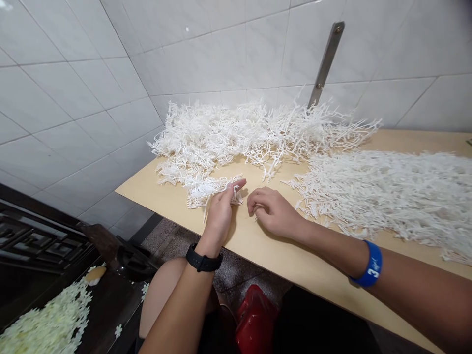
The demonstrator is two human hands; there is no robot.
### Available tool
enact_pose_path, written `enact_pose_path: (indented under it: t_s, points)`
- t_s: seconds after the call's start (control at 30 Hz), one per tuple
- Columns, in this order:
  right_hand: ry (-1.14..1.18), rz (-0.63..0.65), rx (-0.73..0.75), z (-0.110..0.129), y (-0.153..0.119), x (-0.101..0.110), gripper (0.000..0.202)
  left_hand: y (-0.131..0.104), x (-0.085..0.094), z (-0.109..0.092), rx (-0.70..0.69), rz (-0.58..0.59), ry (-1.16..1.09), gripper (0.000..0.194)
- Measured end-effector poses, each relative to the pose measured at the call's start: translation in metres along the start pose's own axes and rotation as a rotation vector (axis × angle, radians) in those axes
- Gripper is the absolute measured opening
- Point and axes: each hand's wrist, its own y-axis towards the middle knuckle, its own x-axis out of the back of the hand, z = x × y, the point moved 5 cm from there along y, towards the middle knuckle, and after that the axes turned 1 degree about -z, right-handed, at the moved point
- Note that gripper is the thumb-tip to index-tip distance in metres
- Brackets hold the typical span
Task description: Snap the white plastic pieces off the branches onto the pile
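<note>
My left hand (220, 216), with a black watch strap at its wrist, closes on a small bunch of white branching plastic stems (202, 191) just above the board. The stems stick out to the left of the palm, and the thumb presses over them. To its right, my right hand (272, 211) is curled, its fingertips bent in toward the thumb. Whatever those fingers may pinch is too small or hidden to make out. Behind both hands spreads a loose, tangled heap of white branching stems (228, 128). A flatter, denser pile of white stem pieces (398, 191) lies beyond my right forearm.
The tan board (143, 184) meets a tiled wall (206, 54) with a metal bracket (326, 64). Down left, pale flower pieces (55, 317) lie on a dark wooden surface (106, 300). Something red and shiny (256, 317) stands below the board's front edge.
</note>
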Motion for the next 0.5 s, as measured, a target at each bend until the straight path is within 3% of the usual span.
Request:
enact_pose_path:
  t_s: [0.2,0.3,0.4,0.5]
  points:
    - [0.019,0.075,0.028,-0.002,0.0,-0.007,0.034,-0.002,0.003,-0.002,-0.023,-0.058,0.115,0.033]
    - [-0.056,0.092,-0.081,-0.007,-0.003,-0.006,0.029,-0.002,0.005,-0.003,-0.044,-0.072,0.076,0.036]
    - [-0.041,0.019,-0.15,-0.008,-0.005,-0.001,0.029,-0.003,0.001,-0.006,-0.042,-0.022,0.156,0.036]
    - [0.064,-0.139,-0.083,-0.001,-0.005,0.006,0.027,-0.005,-0.006,-0.007,0.018,0.039,0.219,0.035]
